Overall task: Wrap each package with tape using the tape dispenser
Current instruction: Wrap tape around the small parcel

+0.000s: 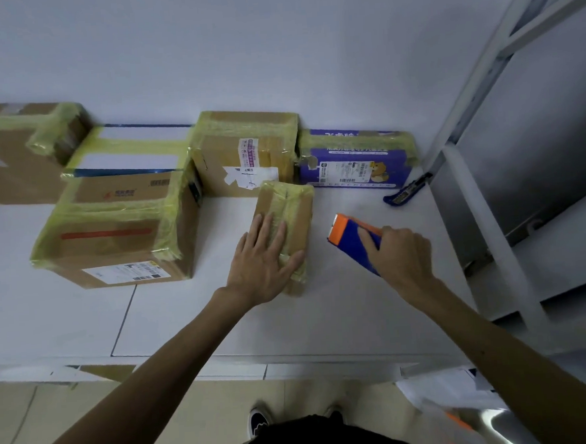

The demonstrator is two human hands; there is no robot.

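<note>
From the head view, the small package (299,206) lies on the white bench (187,314) near the middle, with its long side running far to near. Yellowish tape already bands its top and ends. The left grip (265,261) rests flat on its near half, fingers straight and spread, pressing down and curled round nothing. Just right of the package, apart from it, the right grip (405,256) is wrapped round the blue-and-orange tape dispenser (345,235). The forefinger lies along the dispenser's side and its orange end points far-left. Whether a strip of tape runs between the dispenser and the package cannot be told.

The small package looks like a light, stiff carton. It would probably slide on the smooth bench unless pinned, and the glossy tape may be slick under the palm. Pressing on the flat top, or taking it by its two long edges, seems the sound hold for turning it. The dispenser looks like rigid plastic, best held by its body, well away from the orange end.

Behind stand other taped packages: a large carton (113,229) at the near left, a carton (246,149) at the far middle, and a purple package (356,159) at the far right. A blue tool (406,189) lies beside a metal rack (480,162).
</note>
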